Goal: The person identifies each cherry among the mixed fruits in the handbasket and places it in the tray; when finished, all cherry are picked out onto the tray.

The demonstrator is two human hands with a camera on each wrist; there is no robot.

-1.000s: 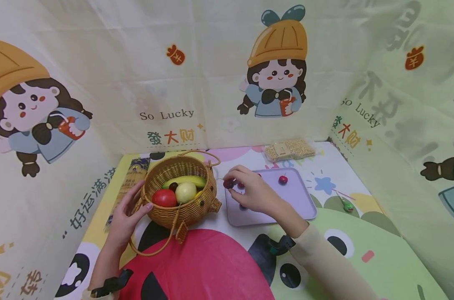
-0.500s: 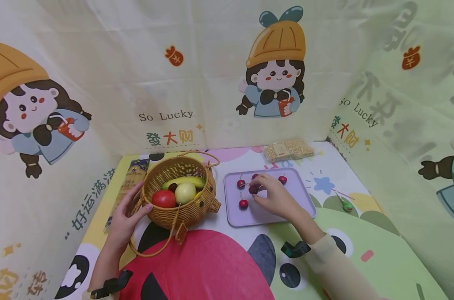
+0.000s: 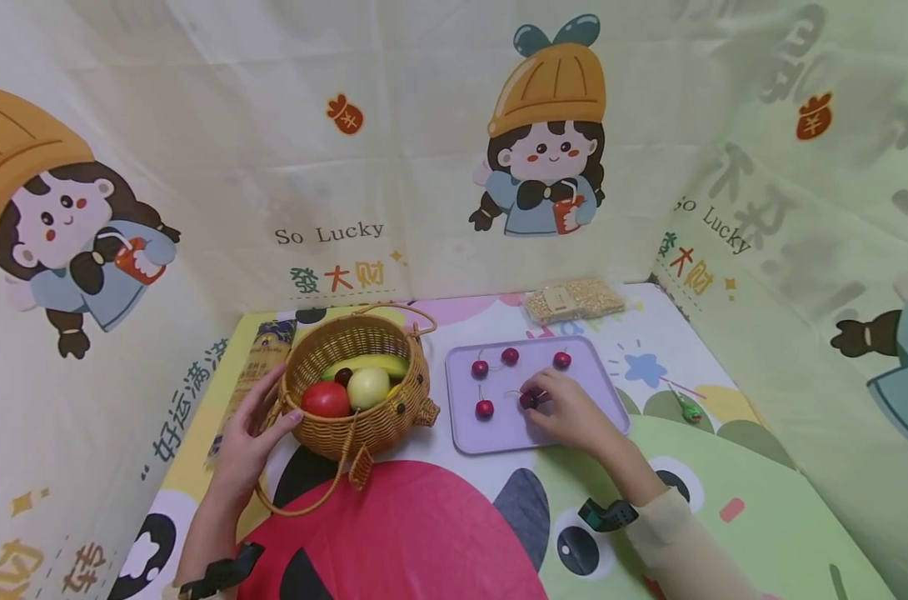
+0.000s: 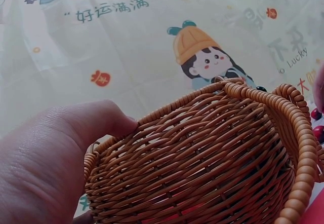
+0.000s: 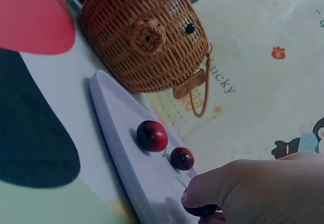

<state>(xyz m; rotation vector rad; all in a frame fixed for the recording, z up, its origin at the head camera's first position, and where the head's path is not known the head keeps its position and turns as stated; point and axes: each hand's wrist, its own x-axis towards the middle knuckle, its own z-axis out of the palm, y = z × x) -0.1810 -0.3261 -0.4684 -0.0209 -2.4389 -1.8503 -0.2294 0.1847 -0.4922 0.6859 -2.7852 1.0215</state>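
Observation:
My left hand holds the side of a pig-shaped wicker basket, its thumb on the rim. In the left wrist view the thumb lies along the woven edge. Inside the basket are a red fruit, a pale green round fruit, a yellow banana and a small dark fruit. Over the lilac tray, my right hand pinches a dark red cherry between thumb and fingers. Several other cherries lie on the tray, among them one near the front left.
Behind the tray lies a clear bag of grains. A long printed packet sits left of the basket. To the tray's right is a small green item. The basket's handle hangs down in front. Printed cloth walls enclose the table.
My right hand has carried the cherry from the tray's left edge rightward and toward me, low over the tray's middle. The left hand stays on the basket.

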